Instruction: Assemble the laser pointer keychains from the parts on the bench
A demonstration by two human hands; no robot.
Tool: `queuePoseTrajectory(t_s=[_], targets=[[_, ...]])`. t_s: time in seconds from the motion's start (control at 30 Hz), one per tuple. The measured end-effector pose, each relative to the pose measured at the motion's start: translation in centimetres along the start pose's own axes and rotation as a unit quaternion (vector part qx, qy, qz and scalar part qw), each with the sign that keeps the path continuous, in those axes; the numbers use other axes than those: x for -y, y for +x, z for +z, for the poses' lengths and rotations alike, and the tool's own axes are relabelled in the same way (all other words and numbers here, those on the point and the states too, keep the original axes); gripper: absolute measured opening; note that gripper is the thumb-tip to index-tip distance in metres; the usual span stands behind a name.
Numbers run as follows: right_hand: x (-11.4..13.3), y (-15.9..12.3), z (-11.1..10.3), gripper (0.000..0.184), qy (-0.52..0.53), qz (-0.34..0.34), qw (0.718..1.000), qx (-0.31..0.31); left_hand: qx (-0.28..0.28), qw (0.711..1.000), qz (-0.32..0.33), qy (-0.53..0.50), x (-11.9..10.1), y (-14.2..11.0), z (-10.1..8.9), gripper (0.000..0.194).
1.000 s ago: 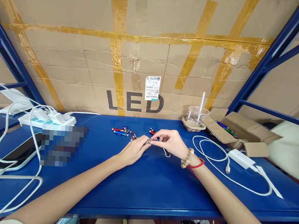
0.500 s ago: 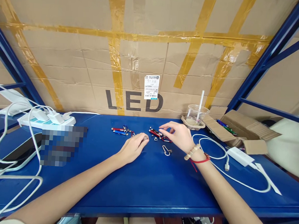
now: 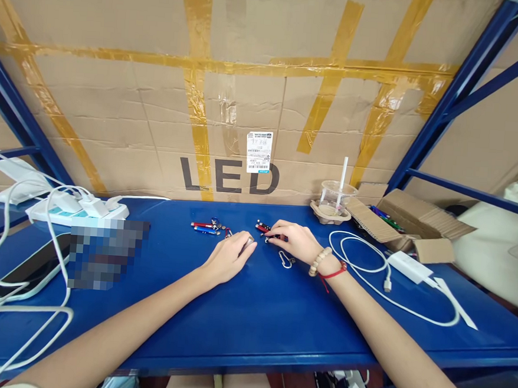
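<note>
My left hand (image 3: 230, 257) rests on the blue table, fingers curled around something small and shiny that they mostly hide. Beyond it lie a red pen-shaped tube (image 3: 202, 225) and a blue pen-shaped tube (image 3: 205, 230) with metal rings at their ends. My right hand (image 3: 297, 242) reaches down, thumb and fingertips closed on a small silver metal piece (image 3: 267, 240). Red and black tubes (image 3: 263, 227) lie just past those fingertips, partly covered by the hand. Below the right hand is a silver carabiner (image 3: 285, 259) with a small dark fitting.
On the left are a white power strip (image 3: 118, 212), a phone (image 3: 27, 269) and looping white cables. To the right stand a plastic cup with a straw (image 3: 339, 194), an open cardboard box (image 3: 432, 253) and a white charger (image 3: 411, 268). A large carton backs the table.
My right hand has moved down and left, and its fingers have closed on the small silver piece. My left hand stays nearly in place. The view has shifted slightly.
</note>
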State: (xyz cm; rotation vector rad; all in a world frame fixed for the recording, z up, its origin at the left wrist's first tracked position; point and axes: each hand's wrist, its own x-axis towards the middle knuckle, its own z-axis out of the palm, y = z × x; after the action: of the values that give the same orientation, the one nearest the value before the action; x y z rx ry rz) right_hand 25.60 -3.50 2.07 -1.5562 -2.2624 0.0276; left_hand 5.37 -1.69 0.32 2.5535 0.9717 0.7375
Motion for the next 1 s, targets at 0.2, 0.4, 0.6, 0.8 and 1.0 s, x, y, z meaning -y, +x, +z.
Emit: queuePoseTrajectory(t_s=[0.2, 0.4, 0.6, 0.8, 1.0], targets=[[0.1, -0.1, 0.1, 0.018, -0.022, -0.018, 0.999, 0.027, -0.001, 1.000, 0.003, 0.001, 0.0, 0.0, 0.1, 0.025], [0.1, 0.0, 0.6, 0.019, -0.012, -0.026, 0.999, 0.040, 0.002, 1.000, 0.007, -0.006, 0.1, 0.0, 0.1, 0.026], [0.3, 0.1, 1.3, 0.019, -0.001, -0.048, 0.998, 0.033, -0.002, 0.999, 0.019, -0.026, 0.3, 0.1, 0.2, 0.023], [0.8, 0.1, 1.1, 0.014, 0.011, -0.040, 0.999, 0.025, -0.012, 0.999, 0.037, -0.025, 0.4, -0.1, 0.2, 0.023], [0.2, 0.3, 1.2, 0.023, 0.076, -0.021, 0.996, -0.045, -0.024, 0.999, 0.039, -0.020, 0.3, -0.3, -0.3, 0.020]])
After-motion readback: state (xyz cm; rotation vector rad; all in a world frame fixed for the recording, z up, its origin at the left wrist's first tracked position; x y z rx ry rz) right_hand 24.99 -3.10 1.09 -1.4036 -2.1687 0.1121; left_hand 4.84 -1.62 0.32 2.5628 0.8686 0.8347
